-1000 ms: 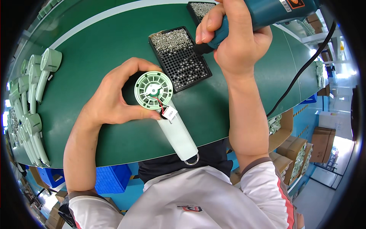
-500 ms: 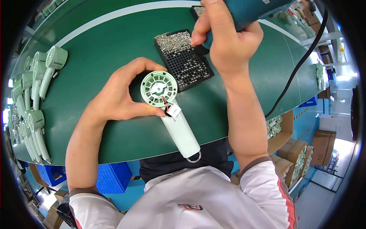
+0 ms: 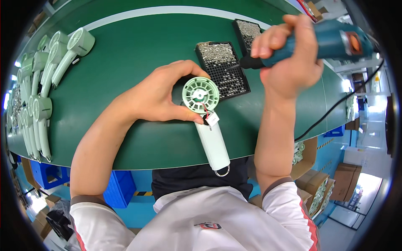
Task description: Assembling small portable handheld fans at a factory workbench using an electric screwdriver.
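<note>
My left hand [image 3: 164, 93] is closed around the round head of a pale green handheld fan [image 3: 212, 144], thumb on the near side and fingers on the far side. The fan's open face points up, showing a spoked ring with a hub. Red and black wires and a small white tag hang out where head meets handle. The handle slants toward me and ends in a metal loop. In my right hand [image 3: 295, 62] is a teal electric screwdriver [image 3: 326, 42], its black nose and thin bit pointing left over a black screw tray [image 3: 246, 88]. Loose screws fill the tray's far part; others stand in holes.
A second black tray [image 3: 240, 31] of screws lies behind. Several pale green fans [image 3: 54, 58] are grouped along the left of the green table [image 3: 138, 42]. The screwdriver's black cord [image 3: 335, 108] loops down on the right. Blue crates [image 3: 119, 190] and cardboard boxes [image 3: 312, 184] stand below the table edge.
The screwdriver has swung lower and more level, bringing its bit over the screw tray. My left hand keeps its hold on the fan. The whole view has shifted a little.
</note>
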`<action>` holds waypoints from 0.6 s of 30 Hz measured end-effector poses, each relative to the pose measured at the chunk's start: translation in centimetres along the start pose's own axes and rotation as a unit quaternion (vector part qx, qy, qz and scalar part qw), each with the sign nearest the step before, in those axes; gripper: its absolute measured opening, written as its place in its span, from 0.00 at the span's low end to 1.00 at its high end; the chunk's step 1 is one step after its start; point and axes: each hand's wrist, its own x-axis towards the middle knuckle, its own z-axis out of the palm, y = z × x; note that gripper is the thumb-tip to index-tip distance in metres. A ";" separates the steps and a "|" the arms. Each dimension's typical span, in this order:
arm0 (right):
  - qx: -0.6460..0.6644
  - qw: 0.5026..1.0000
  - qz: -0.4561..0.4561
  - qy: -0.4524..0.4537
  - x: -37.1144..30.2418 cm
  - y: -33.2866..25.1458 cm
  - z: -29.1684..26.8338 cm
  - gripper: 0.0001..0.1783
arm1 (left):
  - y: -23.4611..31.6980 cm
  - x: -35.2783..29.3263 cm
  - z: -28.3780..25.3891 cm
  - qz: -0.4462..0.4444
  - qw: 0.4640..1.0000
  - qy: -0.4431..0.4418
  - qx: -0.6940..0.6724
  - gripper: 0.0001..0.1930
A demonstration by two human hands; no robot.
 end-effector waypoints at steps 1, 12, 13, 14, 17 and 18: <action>0.038 0.999 0.008 -0.008 -0.1 -0.6 0.3 0.19 | 0.1 0.0 0.0 0.000 1.000 -0.003 -0.001 0.36; -0.137 0.985 0.008 -0.108 -3.2 -4.2 4.5 0.24 | -0.3 0.1 0.3 0.040 0.999 0.014 0.031 0.37; -0.053 0.983 -0.007 -0.176 -2.5 -3.1 4.0 0.23 | -0.4 0.1 0.4 0.045 0.998 0.017 0.032 0.37; -0.053 0.983 -0.006 -0.177 -2.7 -3.3 4.8 0.23 | -0.5 0.1 0.4 0.045 0.998 0.018 0.032 0.37; -0.125 0.989 0.075 0.030 -3.1 -3.1 6.2 0.22 | -0.7 0.1 0.5 0.044 0.998 0.023 0.031 0.37; -0.024 0.997 0.069 -0.029 -2.6 -2.1 4.7 0.22 | -0.7 0.2 0.5 0.050 0.998 0.023 0.029 0.37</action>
